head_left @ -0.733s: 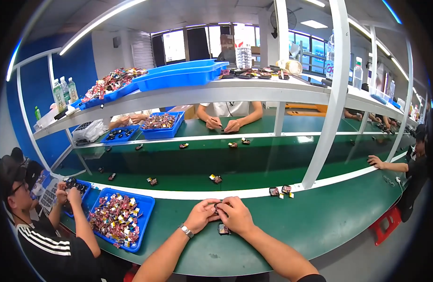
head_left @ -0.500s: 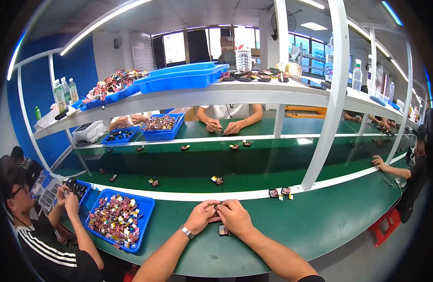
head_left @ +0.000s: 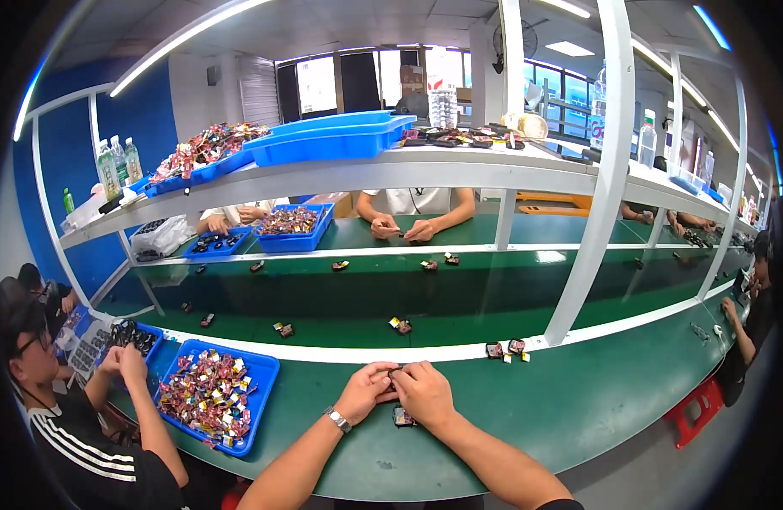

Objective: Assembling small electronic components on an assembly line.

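Observation:
My left hand (head_left: 370,394), with a metal watch on its wrist, and my right hand (head_left: 425,393) meet over the green table (head_left: 527,425). Their fingers are closed together around a small dark piece (head_left: 394,374), mostly covered by the fingertips, so its kind cannot be made out. Just below, beside my right palm, a small black module (head_left: 402,416) with a pinkish, pale face lies on the table. A blue tray (head_left: 268,399) heaped with pink, yellow and white small parts sits to the left of my hands.
Beyond the white rail, a green belt (head_left: 459,319) carries scattered modules. Two modules (head_left: 516,346) lie by the rail, near a white post (head_left: 578,246). A white shelf (head_left: 408,172) with blue trays and bottles spans above. Co-workers sit at left, right and opposite.
The modules on the belt have shifted slightly right. At right, a co-worker's arm has drawn back toward their body. My hands hold nearly the same pose.

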Demonstrator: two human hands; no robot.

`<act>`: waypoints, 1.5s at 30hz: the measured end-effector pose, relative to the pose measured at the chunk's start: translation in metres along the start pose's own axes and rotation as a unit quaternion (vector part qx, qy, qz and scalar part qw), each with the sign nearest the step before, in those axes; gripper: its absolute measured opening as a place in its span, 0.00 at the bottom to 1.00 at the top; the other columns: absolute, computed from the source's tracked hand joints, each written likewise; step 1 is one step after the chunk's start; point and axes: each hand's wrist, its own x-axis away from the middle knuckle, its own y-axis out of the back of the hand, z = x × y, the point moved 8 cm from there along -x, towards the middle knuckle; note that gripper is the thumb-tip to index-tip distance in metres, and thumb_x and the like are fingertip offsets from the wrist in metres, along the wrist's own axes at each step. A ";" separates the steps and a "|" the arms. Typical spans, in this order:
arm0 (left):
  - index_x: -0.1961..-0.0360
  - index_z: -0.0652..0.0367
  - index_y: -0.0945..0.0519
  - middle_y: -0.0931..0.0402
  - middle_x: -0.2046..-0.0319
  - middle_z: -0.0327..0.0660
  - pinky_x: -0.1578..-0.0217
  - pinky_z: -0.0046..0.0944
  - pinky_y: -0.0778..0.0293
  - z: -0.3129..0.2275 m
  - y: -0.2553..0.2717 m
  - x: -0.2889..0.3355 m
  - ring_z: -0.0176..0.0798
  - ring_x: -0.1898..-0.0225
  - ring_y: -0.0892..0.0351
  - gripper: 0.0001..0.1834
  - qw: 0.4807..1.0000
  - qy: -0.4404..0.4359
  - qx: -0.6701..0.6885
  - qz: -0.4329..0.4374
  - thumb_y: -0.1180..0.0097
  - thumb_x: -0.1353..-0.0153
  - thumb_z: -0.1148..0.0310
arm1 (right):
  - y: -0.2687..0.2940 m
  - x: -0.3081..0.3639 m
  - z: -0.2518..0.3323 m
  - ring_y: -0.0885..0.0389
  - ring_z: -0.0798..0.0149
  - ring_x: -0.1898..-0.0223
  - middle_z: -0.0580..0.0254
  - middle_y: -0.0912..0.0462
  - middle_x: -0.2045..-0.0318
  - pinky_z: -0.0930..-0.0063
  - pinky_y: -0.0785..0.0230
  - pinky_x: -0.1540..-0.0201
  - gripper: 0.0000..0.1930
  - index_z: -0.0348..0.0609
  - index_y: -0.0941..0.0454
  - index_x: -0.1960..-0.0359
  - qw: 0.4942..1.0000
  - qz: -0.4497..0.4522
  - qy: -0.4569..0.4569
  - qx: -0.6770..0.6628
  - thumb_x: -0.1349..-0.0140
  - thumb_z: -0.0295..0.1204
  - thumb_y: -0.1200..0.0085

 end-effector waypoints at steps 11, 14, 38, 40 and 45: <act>0.44 0.60 0.30 0.23 0.52 0.41 0.46 0.41 0.23 0.002 0.000 0.001 0.36 0.50 0.22 0.15 1.000 0.003 -0.019 -0.009 0.54 0.31 0.76 | -0.006 0.001 0.000 0.24 0.61 0.70 0.65 0.24 0.75 0.68 0.28 0.68 0.03 0.45 0.21 0.76 1.000 -0.009 0.002 0.014 0.51 0.26 0.38; 0.44 0.60 0.30 0.23 0.51 0.41 0.46 0.41 0.23 0.000 -0.001 0.002 0.36 0.49 0.22 0.15 1.000 -0.013 -0.011 -0.014 0.54 0.31 0.75 | -0.003 0.000 0.001 0.24 0.61 0.70 0.65 0.24 0.75 0.68 0.28 0.69 0.03 0.45 0.20 0.76 1.000 -0.011 0.001 0.013 0.51 0.26 0.38; 0.44 0.61 0.31 0.24 0.50 0.42 0.46 0.42 0.23 -0.003 -0.001 0.001 0.37 0.49 0.22 0.16 1.000 -0.011 0.005 -0.020 0.53 0.31 0.75 | -0.004 -0.002 -0.004 0.22 0.60 0.69 0.65 0.22 0.73 0.67 0.26 0.68 0.05 0.46 0.18 0.71 0.999 -0.026 -0.005 -0.027 0.51 0.26 0.37; 0.44 0.62 0.31 0.24 0.50 0.43 0.46 0.42 0.23 -0.001 0.000 0.001 0.37 0.49 0.22 0.15 1.000 -0.004 -0.002 -0.027 0.54 0.31 0.76 | -0.005 -0.001 -0.005 0.22 0.60 0.68 0.65 0.22 0.73 0.67 0.25 0.67 0.05 0.46 0.18 0.71 0.999 -0.025 -0.012 -0.029 0.51 0.26 0.37; 0.44 0.64 0.32 0.24 0.49 0.45 0.46 0.41 0.22 -0.004 -0.002 0.001 0.38 0.48 0.23 0.15 0.999 -0.012 -0.009 -0.031 0.56 0.30 0.77 | -0.006 0.000 -0.008 0.22 0.60 0.68 0.65 0.22 0.73 0.67 0.25 0.67 0.06 0.46 0.18 0.70 0.999 -0.016 -0.032 -0.035 0.51 0.26 0.37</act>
